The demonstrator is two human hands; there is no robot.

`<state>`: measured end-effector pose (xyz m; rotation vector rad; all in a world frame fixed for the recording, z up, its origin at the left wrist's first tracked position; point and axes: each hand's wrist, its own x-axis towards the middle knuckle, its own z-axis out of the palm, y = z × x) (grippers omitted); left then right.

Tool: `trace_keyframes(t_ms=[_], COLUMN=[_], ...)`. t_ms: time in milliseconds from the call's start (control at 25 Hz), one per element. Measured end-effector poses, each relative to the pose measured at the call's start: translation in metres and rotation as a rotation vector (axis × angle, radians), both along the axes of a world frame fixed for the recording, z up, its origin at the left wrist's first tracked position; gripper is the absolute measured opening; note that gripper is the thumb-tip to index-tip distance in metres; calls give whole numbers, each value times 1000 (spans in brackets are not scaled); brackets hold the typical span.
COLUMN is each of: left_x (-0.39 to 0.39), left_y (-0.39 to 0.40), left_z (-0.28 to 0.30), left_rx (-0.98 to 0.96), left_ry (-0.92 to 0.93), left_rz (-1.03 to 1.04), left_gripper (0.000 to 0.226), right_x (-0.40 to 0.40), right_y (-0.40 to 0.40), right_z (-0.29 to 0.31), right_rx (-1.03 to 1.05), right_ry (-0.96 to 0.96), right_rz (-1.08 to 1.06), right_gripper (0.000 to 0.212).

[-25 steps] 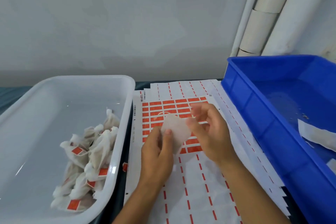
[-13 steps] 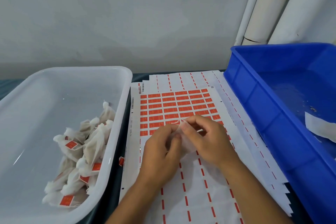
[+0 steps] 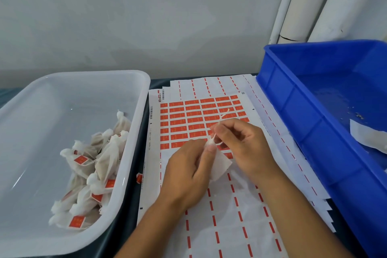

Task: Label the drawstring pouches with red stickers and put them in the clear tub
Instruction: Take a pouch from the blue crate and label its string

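Here the left hand point(image 3: 188, 170) pinches the pouch point(image 3: 219, 163) at its gathered neck. Just above that grip, the right hand point(image 3: 240, 142) pinches its drawstring point(image 3: 223, 116). Clear tub point(image 3: 134, 98) lies well left, over the sticker sheet point(image 3: 188, 123)

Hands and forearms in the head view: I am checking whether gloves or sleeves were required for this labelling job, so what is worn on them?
Nothing that shows. The left hand and right hand are bare, without gloves, rings or a watch. Both forearms are uncovered down to the frame's lower edge, with no sleeve in view.
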<state>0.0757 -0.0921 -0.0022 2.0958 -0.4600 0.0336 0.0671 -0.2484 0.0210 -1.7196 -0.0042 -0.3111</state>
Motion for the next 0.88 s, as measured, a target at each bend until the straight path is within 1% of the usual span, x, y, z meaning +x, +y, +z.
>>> trace_keyframes(t_ms=[80,120,160,200,280,360,400,480,520,600,640,720,760,880], left_x=[-2,-3,-3,-3,-4,-3,-3,-2,-2,-1,-1,0,-1,1], left_y=[0,0,0,-1,-4,-6,-6,-4,-3,-4,-4,-4,-4,-5], left_z=[0,0,-1,-2,-3,-4,-4,-3,-1,4,7,9,11,13], left_rx=[75,104,120,138,227,325,329,251,184,33,-46,-171,-204,-274], left_ry=[-47,-60,-70,-83,-115,-119,-113,-104,-102,-74,4,231,329,461], left_rz=[-28,-33,-33,-32,-28,-22,-23,-2,27,93,80,-34,-74,-20], left_gripper=[62,70,72,70,60,50,50,51,45,24,25,52,58,59], right_x=[-1,-1,-1,-1,0,0,0,-2,-3,-6,-7,-9,-9,-11], right_y=[-3,-6,-10,-12,-13,-11,-10,-9,-9,-7,-5,-2,0,4], right_z=[1,1,2,2,2,2,4,9,11,14,15,16,16,14], right_rx=[49,103,159,200,225,219,231,276,278,217,175,113,95,54], right_ry=[1,2,4,11,30,24,6,-57,-93,-139,-153,-184,-198,-211], right_rz=[-63,-111,-162,-203,-235,-227,-210,-145,-106,-38,-7,60,96,175], right_gripper=[22,24,26,27,29,25,23,18,18,18,18,16,15,12])
